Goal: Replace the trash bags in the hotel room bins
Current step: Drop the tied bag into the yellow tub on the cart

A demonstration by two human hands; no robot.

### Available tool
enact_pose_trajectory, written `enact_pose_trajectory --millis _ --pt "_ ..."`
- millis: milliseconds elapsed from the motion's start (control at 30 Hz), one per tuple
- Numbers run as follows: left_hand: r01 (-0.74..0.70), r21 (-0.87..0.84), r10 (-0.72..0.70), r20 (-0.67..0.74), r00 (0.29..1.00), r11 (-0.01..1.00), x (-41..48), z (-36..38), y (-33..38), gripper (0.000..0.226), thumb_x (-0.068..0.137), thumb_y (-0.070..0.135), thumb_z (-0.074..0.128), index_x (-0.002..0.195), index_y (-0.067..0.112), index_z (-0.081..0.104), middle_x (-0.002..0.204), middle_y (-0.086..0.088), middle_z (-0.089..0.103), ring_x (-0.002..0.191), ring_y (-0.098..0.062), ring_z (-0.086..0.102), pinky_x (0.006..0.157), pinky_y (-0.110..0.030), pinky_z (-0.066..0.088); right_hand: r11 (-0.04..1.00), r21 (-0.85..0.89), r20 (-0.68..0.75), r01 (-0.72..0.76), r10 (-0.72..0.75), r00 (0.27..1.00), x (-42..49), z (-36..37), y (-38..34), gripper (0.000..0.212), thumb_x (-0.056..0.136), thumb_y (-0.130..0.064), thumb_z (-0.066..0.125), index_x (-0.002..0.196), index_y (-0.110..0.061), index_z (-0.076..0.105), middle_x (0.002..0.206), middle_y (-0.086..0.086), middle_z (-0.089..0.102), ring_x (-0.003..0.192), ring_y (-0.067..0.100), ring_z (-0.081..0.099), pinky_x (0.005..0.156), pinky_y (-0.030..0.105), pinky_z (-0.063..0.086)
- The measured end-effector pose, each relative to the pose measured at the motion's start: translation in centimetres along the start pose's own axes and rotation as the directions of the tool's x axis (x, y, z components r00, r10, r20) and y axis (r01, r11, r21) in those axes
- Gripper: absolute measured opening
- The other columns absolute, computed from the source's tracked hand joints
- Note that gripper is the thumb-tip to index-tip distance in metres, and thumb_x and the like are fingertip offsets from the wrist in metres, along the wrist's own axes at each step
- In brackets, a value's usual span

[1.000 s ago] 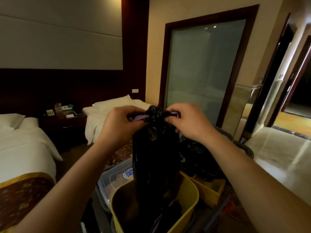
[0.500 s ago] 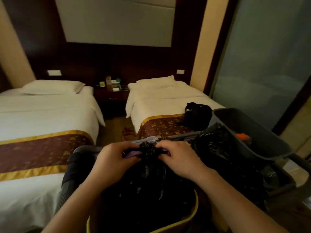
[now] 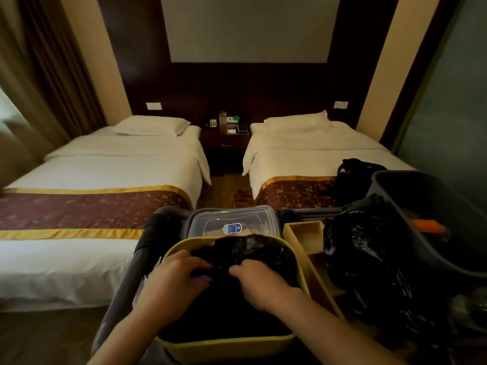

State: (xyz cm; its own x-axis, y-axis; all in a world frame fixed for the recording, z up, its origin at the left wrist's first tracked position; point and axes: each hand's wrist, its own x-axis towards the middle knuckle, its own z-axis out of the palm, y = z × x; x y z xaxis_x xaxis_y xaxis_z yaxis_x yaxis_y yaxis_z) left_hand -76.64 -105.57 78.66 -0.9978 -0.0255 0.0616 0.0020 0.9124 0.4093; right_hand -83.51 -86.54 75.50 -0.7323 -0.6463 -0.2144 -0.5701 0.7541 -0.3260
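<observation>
Head view: left hand [image 3: 171,283] and right hand [image 3: 261,283] side by side over the yellow bin [image 3: 229,345], the fingers of each curled into the gathered plastic of the black trash bag [image 3: 247,250], gripping it; the bag sits inside the bin; clear lidded box [image 3: 232,219] just behind the bin; wooden tray [image 3: 303,231] to its right; second black bag [image 3: 363,262] beside a grey bin [image 3: 421,206]; two made beds [image 3: 105,167] beyond.

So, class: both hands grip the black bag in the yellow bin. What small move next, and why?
Probably let go and lift both hands out: the black bag sits down inside the yellow bin, left hand and right hand gripping its bunched top.
</observation>
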Motion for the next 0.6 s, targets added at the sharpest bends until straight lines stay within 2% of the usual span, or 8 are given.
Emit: enact_pose_trajectory --millis 100,167,233,333,400,467,533,600 --pt "-0.062 0.101 0.055 0.073 0.996 0.993 -0.4 1.1 0.3 0.044 0.083 0.049 0.067 0.126 0.045 0.057 0.122 0.016 0.038 0.121 -0.009 0.036 0.097 -0.022 0.036 0.997 -0.060 0.149 -0.050 0.058 0.987 -0.7 -0.2 0.2 0.028 0.094 -0.006 0.053 0.120 -0.014 0.058 0.118 0.013 0.057 0.111 0.035 0.057 0.090 0.044 0.051" --pt "-0.114 0.125 0.100 0.107 0.989 0.986 -0.2 1.5 0.2 0.054 0.083 0.048 0.067 0.134 0.045 0.049 0.144 0.013 0.028 0.137 -0.012 0.025 0.110 -0.029 0.030 0.998 -0.054 0.205 -0.043 0.054 0.977 -1.7 -1.3 -0.3 0.033 0.095 -0.019 0.058 0.127 -0.014 0.054 0.124 0.012 0.057 0.115 0.032 0.056 0.095 0.041 0.049" --pt "-0.131 0.125 0.104 0.199 0.974 0.983 0.0 1.5 -0.1 0.062 0.084 0.050 0.065 0.140 0.046 0.040 0.152 0.015 0.023 0.142 -0.012 0.024 0.114 -0.033 0.029 0.999 -0.013 0.216 -0.031 0.033 0.976 -3.0 -2.1 -0.8 0.048 0.095 -0.033 0.059 0.139 -0.019 0.045 0.132 0.008 0.055 0.121 0.027 0.052 0.100 0.039 0.046" --pt "-0.126 0.114 0.080 0.344 0.936 0.985 0.1 1.5 -0.4 0.073 0.081 0.070 0.055 0.146 0.044 0.032 0.154 0.015 0.026 0.139 -0.012 0.031 0.114 -0.035 0.031 1.000 0.016 -0.034 -0.026 0.026 0.999 -4.6 -2.0 -1.5 0.055 0.095 -0.040 0.058 0.146 -0.030 0.038 0.140 -0.004 0.050 0.129 0.017 0.045 0.104 0.033 0.041" --pt "-0.134 0.131 0.079 0.361 0.929 0.982 -0.3 1.4 -0.2 0.086 0.073 0.086 0.023 0.147 0.043 0.029 0.158 0.013 0.023 0.145 -0.014 0.024 0.117 -0.037 0.024 0.996 -0.077 -0.228 -0.038 0.019 0.973 -5.0 -1.5 -1.3 0.054 0.096 -0.041 0.055 0.146 -0.032 0.037 0.146 -0.008 0.041 0.136 0.016 0.034 0.108 0.032 0.038" --pt "-0.153 0.186 0.080 0.349 0.934 0.971 -0.5 1.6 -0.3 0.094 0.067 0.082 -0.003 0.148 0.044 0.027 0.160 0.012 0.021 0.149 -0.015 0.014 0.120 -0.040 0.016 0.983 -0.142 -0.172 -0.120 0.095 0.980 -5.1 -1.0 -0.5 0.055 0.095 -0.044 0.054 0.146 -0.030 0.037 0.151 -0.003 0.036 0.141 0.022 0.029 0.111 0.039 0.037" --pt "-0.193 0.279 0.081 0.370 0.926 0.941 -0.2 2.0 -0.7 0.077 0.082 0.076 0.004 0.149 0.044 0.024 0.160 0.010 0.022 0.150 -0.017 0.013 0.121 -0.044 0.014 0.963 -0.212 0.024 -0.168 0.177 0.984 -5.3 -0.9 0.1 0.048 0.095 -0.046 0.053 0.138 -0.024 0.048 0.140 0.004 0.047 0.132 0.028 0.041 0.102 0.043 0.044" --pt "-0.234 0.366 0.077 0.396 0.915 0.901 0.0 2.3 -0.8 0.060 0.096 0.063 0.030 0.150 0.042 0.020 0.160 0.007 0.022 0.149 -0.021 0.014 0.121 -0.046 0.016 0.958 -0.244 0.061 -0.152 0.171 0.983 -5.7 -0.8 0.1 0.036 0.097 -0.044 0.051 0.123 -0.020 0.059 0.124 0.005 0.057 0.117 0.028 0.051 0.090 0.043 0.048"
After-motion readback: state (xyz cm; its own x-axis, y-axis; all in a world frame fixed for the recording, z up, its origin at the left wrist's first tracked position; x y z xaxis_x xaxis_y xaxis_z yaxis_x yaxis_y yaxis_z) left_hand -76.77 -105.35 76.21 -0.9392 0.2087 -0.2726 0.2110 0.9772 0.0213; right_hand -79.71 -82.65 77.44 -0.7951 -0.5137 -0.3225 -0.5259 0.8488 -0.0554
